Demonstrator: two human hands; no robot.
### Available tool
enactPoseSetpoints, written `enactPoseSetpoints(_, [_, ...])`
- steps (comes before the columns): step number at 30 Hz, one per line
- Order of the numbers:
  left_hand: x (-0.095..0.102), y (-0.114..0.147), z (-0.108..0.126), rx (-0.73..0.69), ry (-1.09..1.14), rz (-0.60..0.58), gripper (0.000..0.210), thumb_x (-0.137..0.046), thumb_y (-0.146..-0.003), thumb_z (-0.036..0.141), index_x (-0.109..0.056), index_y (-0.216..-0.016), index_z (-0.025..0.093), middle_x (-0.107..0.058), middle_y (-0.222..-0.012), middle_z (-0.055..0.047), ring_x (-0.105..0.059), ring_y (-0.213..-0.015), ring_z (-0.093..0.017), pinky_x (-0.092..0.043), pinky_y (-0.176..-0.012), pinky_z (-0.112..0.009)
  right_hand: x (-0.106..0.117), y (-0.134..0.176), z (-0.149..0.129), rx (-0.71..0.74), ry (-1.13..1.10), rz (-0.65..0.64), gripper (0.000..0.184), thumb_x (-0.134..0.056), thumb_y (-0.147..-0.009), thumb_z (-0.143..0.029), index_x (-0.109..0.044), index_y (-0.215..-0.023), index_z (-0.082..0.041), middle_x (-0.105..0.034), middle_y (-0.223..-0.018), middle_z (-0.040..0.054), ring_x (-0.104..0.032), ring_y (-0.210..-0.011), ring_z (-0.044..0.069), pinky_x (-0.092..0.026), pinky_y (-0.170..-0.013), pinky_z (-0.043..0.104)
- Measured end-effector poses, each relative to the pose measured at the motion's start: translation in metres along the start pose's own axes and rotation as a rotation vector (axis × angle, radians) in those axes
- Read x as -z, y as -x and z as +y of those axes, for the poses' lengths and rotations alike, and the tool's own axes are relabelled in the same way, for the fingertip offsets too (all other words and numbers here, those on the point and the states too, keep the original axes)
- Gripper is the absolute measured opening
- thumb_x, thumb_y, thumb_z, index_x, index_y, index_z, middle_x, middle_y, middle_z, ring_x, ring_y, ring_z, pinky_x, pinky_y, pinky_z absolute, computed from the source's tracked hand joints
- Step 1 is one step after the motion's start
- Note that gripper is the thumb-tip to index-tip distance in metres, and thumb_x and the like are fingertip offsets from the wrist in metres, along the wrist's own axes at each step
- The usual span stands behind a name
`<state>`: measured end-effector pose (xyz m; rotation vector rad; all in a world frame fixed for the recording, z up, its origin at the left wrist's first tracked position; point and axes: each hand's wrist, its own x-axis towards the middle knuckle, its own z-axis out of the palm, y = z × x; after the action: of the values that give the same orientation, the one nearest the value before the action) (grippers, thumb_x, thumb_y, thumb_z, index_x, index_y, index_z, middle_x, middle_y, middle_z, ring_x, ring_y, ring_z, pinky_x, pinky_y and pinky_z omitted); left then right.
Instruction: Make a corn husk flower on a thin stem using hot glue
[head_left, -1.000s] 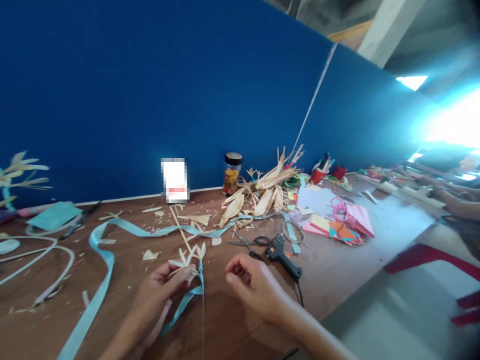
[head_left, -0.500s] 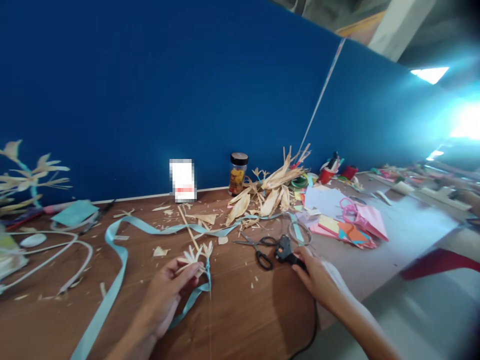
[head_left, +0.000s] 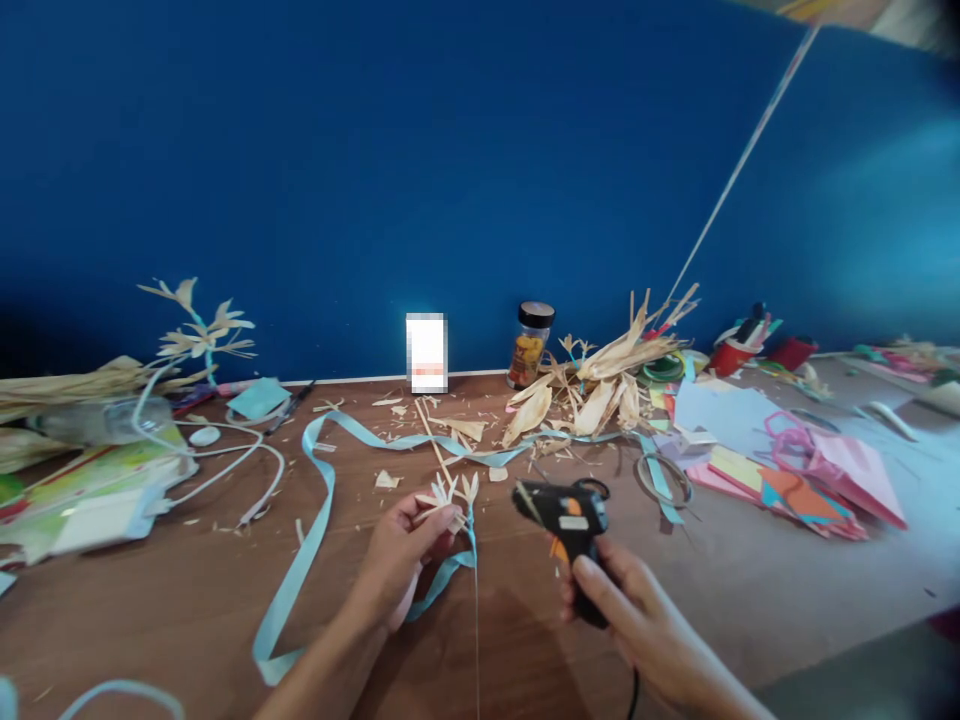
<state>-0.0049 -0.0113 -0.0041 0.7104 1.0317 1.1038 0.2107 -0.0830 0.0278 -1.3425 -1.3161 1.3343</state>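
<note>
Between the fingertips of my left hand (head_left: 412, 550) is a pale corn-husk flower (head_left: 442, 495). Beside it a second husk blossom (head_left: 470, 488) tops a stem wrapped in light blue ribbon (head_left: 471, 540); whether my fingers also grip that stem, I cannot tell. My right hand (head_left: 622, 605) is closed round the handle of a black hot glue gun (head_left: 566, 520) with an orange trigger, its nozzle pointing left toward the flower. The gun hides most of the scissors, leaving a black handle loop (head_left: 594, 487) behind it. A long light blue ribbon (head_left: 319, 500) curls across the brown table (head_left: 315, 640).
Dried corn husks (head_left: 607, 395) lie at the back beside a black-lidded jar (head_left: 531, 345). Coloured papers (head_left: 787, 490) and a pink paper bag (head_left: 847, 465) are on the right. To the left are a white cable (head_left: 262, 465), a plastic bottle (head_left: 112, 418) and a finished-looking husk flower stem (head_left: 206, 335).
My right hand has lifted the glue gun off the table and turned its nozzle leftward, over the scissors. My left hand still holds the husk flower. The view has swung left.
</note>
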Motion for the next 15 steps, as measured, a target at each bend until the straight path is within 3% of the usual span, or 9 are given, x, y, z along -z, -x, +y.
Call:
enactPoseSetpoints(2, [0.001, -0.002, -0.002, -0.009, 0.0, 0.019, 0.021, -0.069, -0.061, 0.026, -0.056, -0.073, 0.015, -0.058, -0.066, 0.003, -0.05, -0.055, -0.004, -0.043, -0.055, -0.015, -0.017, -0.003, 0.002, 0.026, -0.025, -0.094, 0.028, -0.039, -0.084, -0.04, -0.047, -0.092, -0.014, -0.054, -0.078, 0.0046, -0.053, -0.065, 0.012, -0.044, -0.06, 0.026])
enactPoseSetpoints(5, [0.003, -0.004, -0.004, -0.034, 0.001, 0.03, 0.019, -0.068, -0.062, 0.027, -0.055, -0.071, 0.015, -0.056, -0.062, 0.004, -0.049, -0.054, -0.005, -0.042, -0.054, -0.015, -0.03, -0.008, 0.004, 0.079, 0.049, -0.148, 0.027, -0.036, -0.085, -0.04, -0.047, -0.082, -0.015, -0.052, -0.069, 0.0017, -0.049, -0.06, 0.01, -0.041, -0.057, 0.022])
enactPoseSetpoints(15, [0.004, -0.003, -0.001, -0.04, 0.027, 0.067, 0.022, -0.069, -0.06, 0.027, -0.056, -0.072, 0.014, -0.058, -0.065, 0.001, -0.051, -0.057, -0.007, -0.043, -0.057, -0.017, -0.037, -0.018, 0.016, 0.088, 0.089, -0.101, 0.032, -0.029, -0.087, -0.039, -0.045, -0.072, -0.016, -0.046, -0.059, -0.0021, -0.042, -0.052, 0.008, -0.033, -0.051, 0.019])
